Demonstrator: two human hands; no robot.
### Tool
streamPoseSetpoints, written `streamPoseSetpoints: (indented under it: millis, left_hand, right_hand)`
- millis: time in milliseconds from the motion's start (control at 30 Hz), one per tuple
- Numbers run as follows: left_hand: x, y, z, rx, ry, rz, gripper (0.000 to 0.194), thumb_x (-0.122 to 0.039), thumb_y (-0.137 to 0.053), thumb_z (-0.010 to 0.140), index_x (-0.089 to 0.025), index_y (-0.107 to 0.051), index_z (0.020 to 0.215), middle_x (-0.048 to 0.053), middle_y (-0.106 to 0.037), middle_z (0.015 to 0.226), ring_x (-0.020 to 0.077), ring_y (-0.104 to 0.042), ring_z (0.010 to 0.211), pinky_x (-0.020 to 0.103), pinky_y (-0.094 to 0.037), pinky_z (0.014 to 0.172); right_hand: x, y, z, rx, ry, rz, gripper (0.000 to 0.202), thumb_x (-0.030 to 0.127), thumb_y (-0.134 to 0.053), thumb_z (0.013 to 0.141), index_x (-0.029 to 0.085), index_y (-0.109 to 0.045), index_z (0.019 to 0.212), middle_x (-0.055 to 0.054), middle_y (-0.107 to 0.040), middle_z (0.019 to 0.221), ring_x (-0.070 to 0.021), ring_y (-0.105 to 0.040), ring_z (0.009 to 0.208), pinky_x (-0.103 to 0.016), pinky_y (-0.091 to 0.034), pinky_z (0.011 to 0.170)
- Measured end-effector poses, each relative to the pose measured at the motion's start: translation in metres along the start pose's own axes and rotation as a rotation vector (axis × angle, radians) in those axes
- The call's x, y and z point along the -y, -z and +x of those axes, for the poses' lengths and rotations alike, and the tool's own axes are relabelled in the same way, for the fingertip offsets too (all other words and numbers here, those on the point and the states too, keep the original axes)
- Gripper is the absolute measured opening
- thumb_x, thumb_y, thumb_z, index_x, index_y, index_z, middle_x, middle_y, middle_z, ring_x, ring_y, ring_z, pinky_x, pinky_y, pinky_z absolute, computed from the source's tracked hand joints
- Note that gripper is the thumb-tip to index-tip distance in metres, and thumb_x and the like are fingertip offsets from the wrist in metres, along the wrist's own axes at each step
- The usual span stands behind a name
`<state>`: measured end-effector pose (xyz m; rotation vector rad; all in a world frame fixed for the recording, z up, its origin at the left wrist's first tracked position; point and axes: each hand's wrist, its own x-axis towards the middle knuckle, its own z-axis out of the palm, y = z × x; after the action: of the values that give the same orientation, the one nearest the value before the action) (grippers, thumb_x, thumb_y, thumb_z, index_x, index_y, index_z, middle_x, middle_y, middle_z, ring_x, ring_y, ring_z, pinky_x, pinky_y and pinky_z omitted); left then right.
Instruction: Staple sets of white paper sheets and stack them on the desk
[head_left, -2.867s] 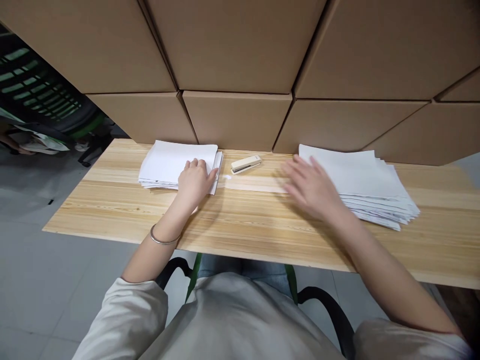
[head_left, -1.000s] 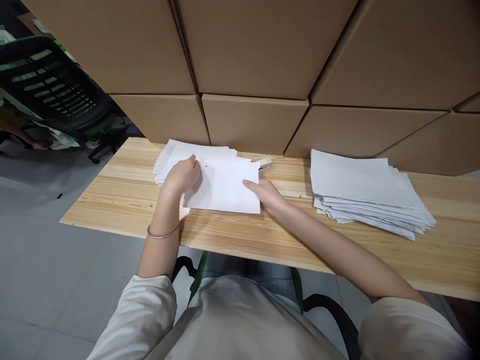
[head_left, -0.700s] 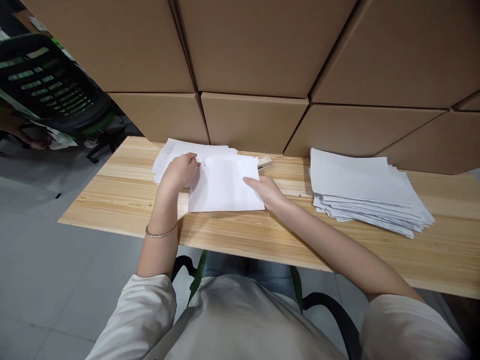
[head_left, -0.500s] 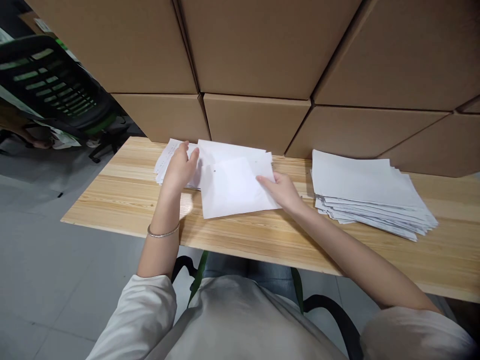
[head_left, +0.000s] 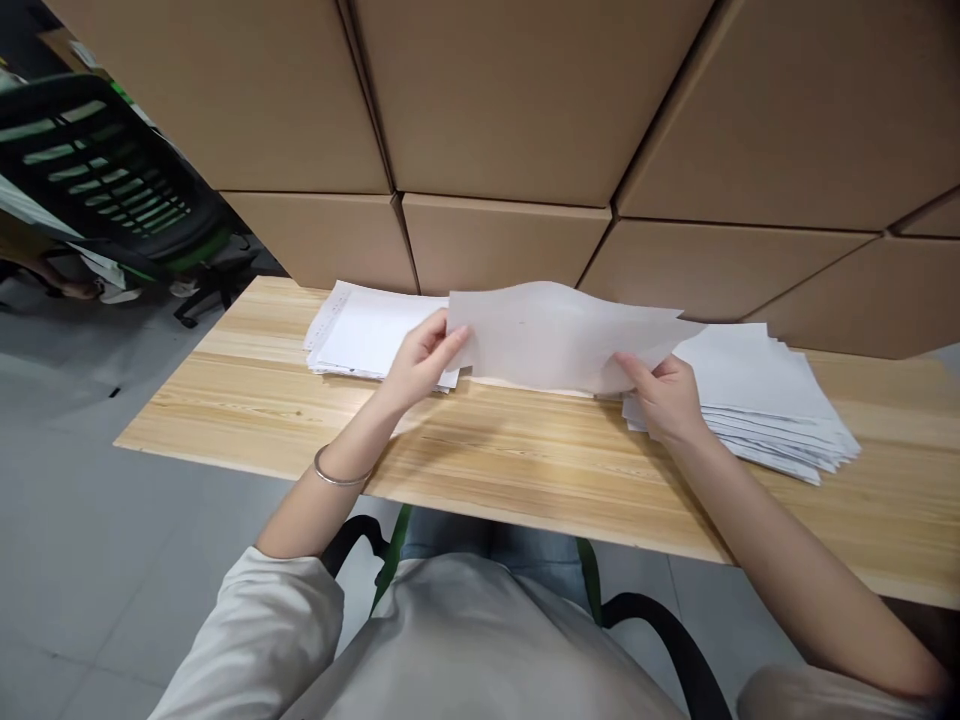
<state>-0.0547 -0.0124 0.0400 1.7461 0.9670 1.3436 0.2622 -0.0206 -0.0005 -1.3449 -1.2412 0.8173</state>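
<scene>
Paper sheets (head_left: 559, 335): a few white leaves, lifted clear of the wooden table (head_left: 517, 465), bowed between two hands. Left hand (head_left: 421, 362) pinches the left edge; right hand (head_left: 664, 398) grips the lower right corner. Beyond left: squared paper stack (head_left: 367, 330). Beyond right: fanned paper stack (head_left: 765, 400). Behind: cardboard boxes (head_left: 502, 130).

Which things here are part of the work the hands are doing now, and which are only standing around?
In use:
- left hand and right hand, holding the sheets of paper lifted between them
- left paper pile
- right paper pile
- wooden table

Only around:
- cardboard boxes
- black chair at far left
</scene>
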Motion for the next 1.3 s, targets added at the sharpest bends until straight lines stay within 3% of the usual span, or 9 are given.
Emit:
streamPoseSetpoints:
  millis: [133, 300, 533, 800, 1067, 1300]
  left_hand:
    - [0.004, -0.018, -0.007, 0.077, 0.016, -0.111, 0.038, -0.052, -0.058, 0.090, -0.020, -0.061, 0.110, 0.008, -0.067, 0.107, 0.0185, -0.063, 0.101, 0.031, -0.051, 0.087]
    - [0.013, -0.030, -0.010, 0.005, 0.043, -0.140, 0.049, -0.048, -0.074, 0.078, -0.019, -0.057, 0.114, 0.010, -0.066, 0.116, 0.0219, -0.061, 0.113, 0.034, -0.049, 0.097]
    - [0.016, -0.033, -0.014, 0.046, 0.093, 0.057, 0.034, -0.047, -0.063, 0.087, -0.017, -0.063, 0.102, 0.008, -0.069, 0.101, 0.0189, -0.065, 0.094, 0.031, -0.052, 0.083]
    - [0.019, -0.041, -0.018, 0.047, 0.205, 0.057, 0.049, -0.061, -0.059, 0.084, -0.015, -0.067, 0.097, 0.010, -0.074, 0.100, 0.0231, -0.068, 0.093, 0.034, -0.054, 0.081]
    - [0.017, -0.041, -0.018, 0.027, 0.367, -0.116, 0.047, -0.055, -0.066, 0.081, -0.014, -0.067, 0.104, 0.010, -0.074, 0.106, 0.0232, -0.068, 0.093, 0.031, -0.055, 0.074]
    - [0.009, -0.040, -0.019, 0.064, 0.426, -0.186, 0.045, -0.054, -0.066, 0.083, -0.014, -0.066, 0.104, 0.011, -0.074, 0.103, 0.0227, -0.068, 0.089, 0.031, -0.055, 0.070]
  right_hand:
    - [-0.003, 0.003, -0.001, 0.006, -0.010, 0.036, 0.035, 0.051, -0.077, 0.068, 0.022, -0.071, 0.087, -0.007, -0.077, 0.096, -0.0271, -0.069, 0.101, -0.044, -0.054, 0.092]
    - [0.005, -0.001, -0.006, 0.025, 0.010, 0.047, 0.035, 0.046, -0.079, 0.065, 0.021, -0.071, 0.088, -0.007, -0.077, 0.096, -0.0264, -0.071, 0.094, -0.043, -0.057, 0.087]
    - [0.010, -0.001, -0.008, 0.204, 0.027, 0.035, 0.037, 0.043, -0.078, 0.070, 0.021, -0.073, 0.101, -0.006, -0.075, 0.108, -0.0257, -0.066, 0.111, -0.039, -0.053, 0.097]
    - [0.004, -0.007, -0.011, 0.123, -0.028, 0.063, 0.032, 0.045, -0.077, 0.074, 0.020, -0.076, 0.095, -0.006, -0.077, 0.104, -0.0254, -0.071, 0.099, -0.040, -0.058, 0.089]
    - [0.024, -0.004, -0.016, 0.116, -0.118, 0.024, 0.028, 0.043, -0.081, 0.069, 0.023, -0.076, 0.089, -0.008, -0.077, 0.100, -0.0312, -0.072, 0.096, -0.045, -0.062, 0.083]
    - [0.026, -0.004, -0.018, 0.060, -0.138, -0.018, 0.026, 0.042, -0.084, 0.065, 0.025, -0.075, 0.082, -0.008, -0.078, 0.093, -0.0334, -0.074, 0.088, -0.045, -0.064, 0.072]
